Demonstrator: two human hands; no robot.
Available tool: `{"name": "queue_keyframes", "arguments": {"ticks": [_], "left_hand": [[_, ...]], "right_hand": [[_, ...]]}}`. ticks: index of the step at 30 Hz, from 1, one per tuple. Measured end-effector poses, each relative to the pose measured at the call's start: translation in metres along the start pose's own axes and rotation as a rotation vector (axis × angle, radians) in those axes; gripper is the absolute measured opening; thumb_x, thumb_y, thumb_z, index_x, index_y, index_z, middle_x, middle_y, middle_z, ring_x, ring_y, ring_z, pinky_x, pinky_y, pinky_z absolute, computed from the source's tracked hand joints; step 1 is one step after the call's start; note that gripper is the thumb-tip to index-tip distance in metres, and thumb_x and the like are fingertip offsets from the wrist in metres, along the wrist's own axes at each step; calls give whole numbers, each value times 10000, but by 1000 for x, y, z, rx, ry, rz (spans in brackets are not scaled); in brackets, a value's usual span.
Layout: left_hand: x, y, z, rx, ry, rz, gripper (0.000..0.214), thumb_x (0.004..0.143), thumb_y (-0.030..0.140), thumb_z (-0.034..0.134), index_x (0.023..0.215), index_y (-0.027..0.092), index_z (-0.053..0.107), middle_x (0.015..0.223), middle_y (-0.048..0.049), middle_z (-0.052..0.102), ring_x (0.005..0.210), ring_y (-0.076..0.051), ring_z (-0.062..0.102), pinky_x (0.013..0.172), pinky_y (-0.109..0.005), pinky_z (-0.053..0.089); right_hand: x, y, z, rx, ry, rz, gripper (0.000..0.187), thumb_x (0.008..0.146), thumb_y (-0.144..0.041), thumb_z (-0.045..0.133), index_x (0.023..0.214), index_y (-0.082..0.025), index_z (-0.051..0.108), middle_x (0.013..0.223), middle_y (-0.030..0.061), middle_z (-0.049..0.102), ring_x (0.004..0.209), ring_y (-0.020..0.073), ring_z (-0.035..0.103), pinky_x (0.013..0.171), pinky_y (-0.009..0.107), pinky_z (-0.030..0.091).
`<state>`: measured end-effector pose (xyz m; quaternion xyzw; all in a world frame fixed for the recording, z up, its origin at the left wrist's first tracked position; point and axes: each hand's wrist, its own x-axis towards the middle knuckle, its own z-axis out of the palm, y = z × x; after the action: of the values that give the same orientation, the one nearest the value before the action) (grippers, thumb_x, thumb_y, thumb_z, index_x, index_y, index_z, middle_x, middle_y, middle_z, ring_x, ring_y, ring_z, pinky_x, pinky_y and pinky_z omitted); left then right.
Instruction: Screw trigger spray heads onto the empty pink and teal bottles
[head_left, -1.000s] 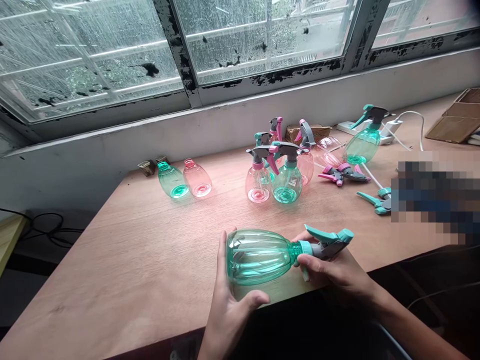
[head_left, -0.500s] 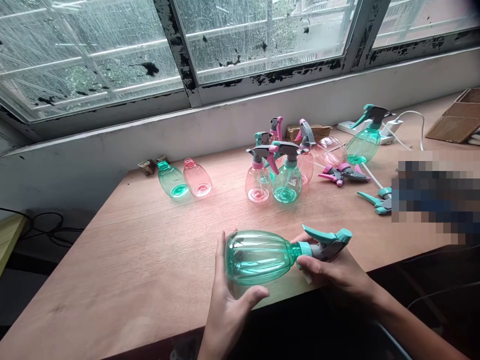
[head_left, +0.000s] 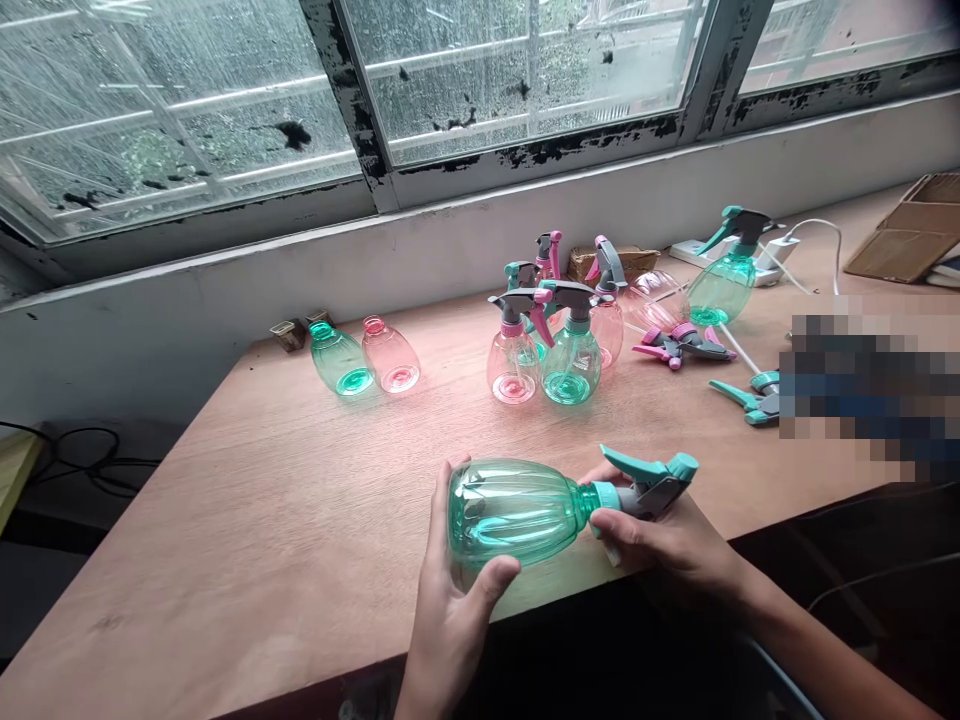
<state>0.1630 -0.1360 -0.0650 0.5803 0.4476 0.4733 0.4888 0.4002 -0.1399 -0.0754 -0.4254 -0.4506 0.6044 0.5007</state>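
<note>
A clear green spray bottle (head_left: pixel 514 512) lies sideways in the air above the table's front edge, its teal and grey trigger head (head_left: pixel 651 482) pointing right. My left hand (head_left: pixel 461 590) cups the base end, with the thumb against the near side and the other fingers behind it. At the neck, my right hand (head_left: pixel 660 545) grips the collar between thumb and fingers; part of those fingers is hidden behind the bottle. The head sits on the bottle's neck, and a tube shows faintly inside.
On the wooden table (head_left: pixel 262 520), a headless green bottle (head_left: pixel 339 360) and a pink bottle (head_left: pixel 391 358) stand back left. Several assembled spray bottles (head_left: pixel 571 360) group mid-back. Loose pink-grey trigger heads (head_left: pixel 684 345), a teal trigger head (head_left: pixel 754 400), a power strip (head_left: pixel 769 262) and a cardboard box (head_left: pixel 904 230) are rightward.
My left thumb has moved in against the bottle's side. The bottle and both hands otherwise stay nearly in place; the whole view shifts slightly.
</note>
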Motion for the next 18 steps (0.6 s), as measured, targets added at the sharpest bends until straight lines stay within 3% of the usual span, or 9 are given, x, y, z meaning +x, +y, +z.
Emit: {"name": "queue_keyframes", "arguments": {"ticks": [2, 9, 15, 18], "left_hand": [[0, 2, 0, 45, -5, 6, 772, 875, 398, 700, 1545, 351, 319, 1653, -44, 303, 1525, -327, 243, 1241, -479, 243], [-3, -3, 2, -27, -34, -13, 936, 861, 322, 729, 1566, 459, 130, 1652, -26, 300, 1495, -325, 322, 1237, -530, 221], [1, 4, 1, 69, 17, 4, 777, 863, 390, 714, 1536, 364, 327, 1650, -46, 294, 1519, -339, 252, 1245, -495, 225], [0, 5, 1, 110, 0, 6, 821, 864, 359, 720, 1549, 410, 270, 1660, -20, 270, 1525, -340, 233, 1254, -518, 172]], "right_hand": [[0, 0, 0, 13, 3, -5, 289, 822, -406, 800, 984, -206, 669, 615, -33, 616, 514, 130, 561, 517, 258, 458], [-1, 1, 0, 73, 4, 3, 297, 851, -379, 783, 1043, -206, 637, 578, -47, 605, 502, 110, 536, 506, 233, 419], [-1, 4, -1, 36, 4, 27, 345, 836, -396, 795, 1058, -180, 644, 568, -42, 597, 494, 118, 520, 495, 248, 402], [-1, 4, -2, 43, 19, 3, 339, 859, -385, 774, 1092, -189, 623, 577, -39, 612, 500, 131, 542, 504, 261, 409]]}}
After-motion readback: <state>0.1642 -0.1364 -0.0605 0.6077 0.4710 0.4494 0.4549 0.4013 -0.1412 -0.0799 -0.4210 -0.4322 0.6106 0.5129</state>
